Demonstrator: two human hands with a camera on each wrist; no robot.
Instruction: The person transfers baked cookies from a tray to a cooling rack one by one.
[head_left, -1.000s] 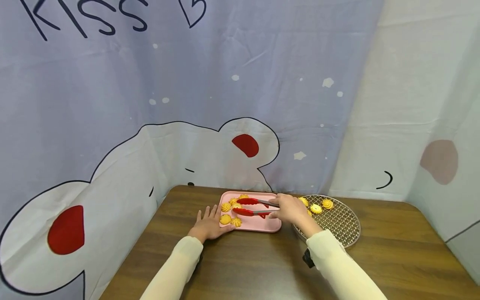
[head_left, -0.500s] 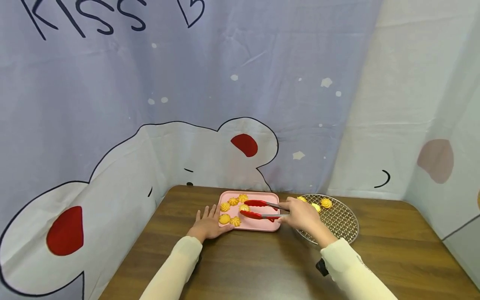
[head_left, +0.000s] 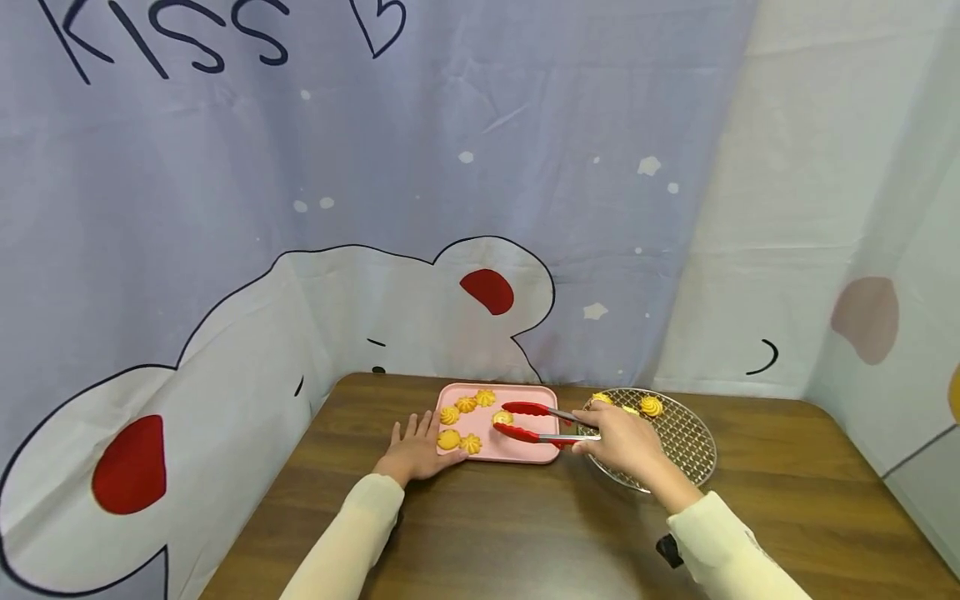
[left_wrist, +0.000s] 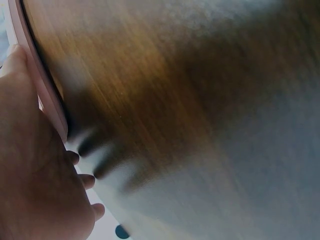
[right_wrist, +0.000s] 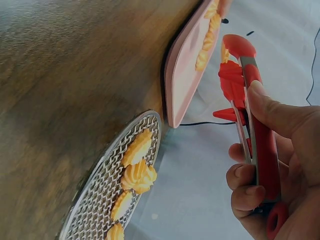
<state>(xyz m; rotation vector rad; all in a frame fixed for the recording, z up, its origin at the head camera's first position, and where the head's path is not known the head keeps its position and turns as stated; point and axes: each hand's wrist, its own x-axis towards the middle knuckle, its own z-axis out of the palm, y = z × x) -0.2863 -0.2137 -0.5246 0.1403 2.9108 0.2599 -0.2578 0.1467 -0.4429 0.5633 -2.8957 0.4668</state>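
Observation:
My right hand (head_left: pixel 621 435) grips a pair of red-tipped tongs (right_wrist: pixel 265 145), the thumb on one arm and the fingers curled round the other. Between the tong tips is a yellow swirled cookie (head_left: pixel 502 418), raised over the pink tray (head_left: pixel 525 455). Several more piped cookies (head_left: pixel 467 404) lie on the tray's left half. At the tray's left edge rests my left hand (head_left: pixel 416 450), fingers spread and straight, its thumb along the near corner. The left wrist view shows the left hand (left_wrist: pixel 40 175) against the tray's side (left_wrist: pixel 42 80).
A round wire rack (head_left: pixel 686 450) stands right of the tray, partly behind my right hand. Several cookies (right_wrist: pixel 137 175) lie along one side of it. The wooden table (head_left: pixel 510 533) runs back to a printed curtain (head_left: pixel 420 183).
The tongs and my right hand have moved right, carrying the pinched cookie away from the other cookies toward the tray's middle. My left hand stays in place.

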